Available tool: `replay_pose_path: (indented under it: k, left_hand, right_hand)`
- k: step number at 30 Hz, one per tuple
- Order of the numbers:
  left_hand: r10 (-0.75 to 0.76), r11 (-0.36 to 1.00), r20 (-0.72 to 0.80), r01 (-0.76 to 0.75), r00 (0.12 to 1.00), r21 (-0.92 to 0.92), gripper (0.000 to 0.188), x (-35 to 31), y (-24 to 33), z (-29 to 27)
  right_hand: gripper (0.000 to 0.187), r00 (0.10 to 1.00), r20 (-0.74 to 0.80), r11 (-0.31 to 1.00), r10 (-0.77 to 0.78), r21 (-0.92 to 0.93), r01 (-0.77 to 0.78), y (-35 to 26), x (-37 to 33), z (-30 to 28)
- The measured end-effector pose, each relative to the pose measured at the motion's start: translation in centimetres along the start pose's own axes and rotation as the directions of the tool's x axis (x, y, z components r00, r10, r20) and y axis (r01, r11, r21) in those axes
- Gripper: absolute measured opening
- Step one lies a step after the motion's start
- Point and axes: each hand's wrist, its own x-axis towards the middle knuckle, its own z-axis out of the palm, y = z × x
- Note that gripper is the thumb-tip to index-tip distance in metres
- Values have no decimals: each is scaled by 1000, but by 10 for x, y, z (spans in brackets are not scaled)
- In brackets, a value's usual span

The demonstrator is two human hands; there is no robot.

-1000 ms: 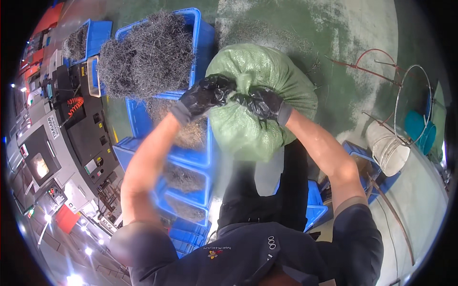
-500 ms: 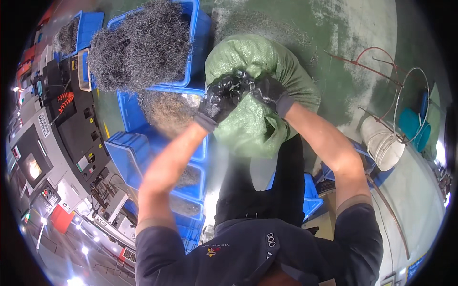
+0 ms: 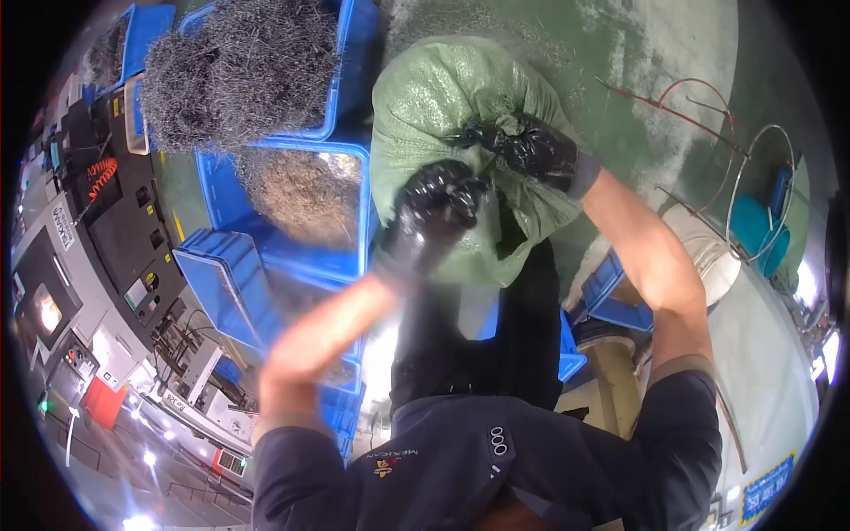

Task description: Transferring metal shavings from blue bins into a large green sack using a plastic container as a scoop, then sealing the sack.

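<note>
Green woven sack (image 3: 434,106) was the thing in hand: coarse plastic weave, pale green, bulging full and rounded at the top, heavily creased where the cloth was gathered near its mouth. It stood on the green floor (image 3: 620,80) right in front of the person, just beside the blue crates. Right hand (image 3: 536,146), in a glossy black glove, had its grip closed on a bunch of the gathered sack cloth at the upper middle. Left hand (image 3: 434,208), same black glove, was pressed on the sack front lower down, fingers curled; motion blur there, so couldn't tell whether that grip was actually clamped on fabric or only resting. To the left, a blue crate (image 3: 350,53) heaped with grey wire-like scrap (image 3: 239,66), a second blue bin (image 3: 292,248) below it with a lower layer of the same stuff. White bucket (image 3: 708,257) and a wire hoop (image 3: 761,186) sat off to the right, well apart from the sack.
</note>
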Motion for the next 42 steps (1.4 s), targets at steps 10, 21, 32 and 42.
replay_pose_path:
  k: [10,21,32,42]
  left_hand:
    - [340,631,-3,-226,940,742,86,-12,-16,18]
    - [93,185,514,-522,853,833,16,72,21,-20]
    - [-747,637,310,499,588,588,31,98,74,-16]
    - [-509,861,124,507,852,51,26,49,18,-20]
  right_hand:
    - [26,998,59,978,-38,209,25,49,-4,-3]
    - [24,878,474,932,60,289,-220,5,-4,-19]
    - [18,868,-269,543,-417,-840,1,-11,-24,52]
    - [27,920,-295,584,-257,-806,-95,7,-54,83]
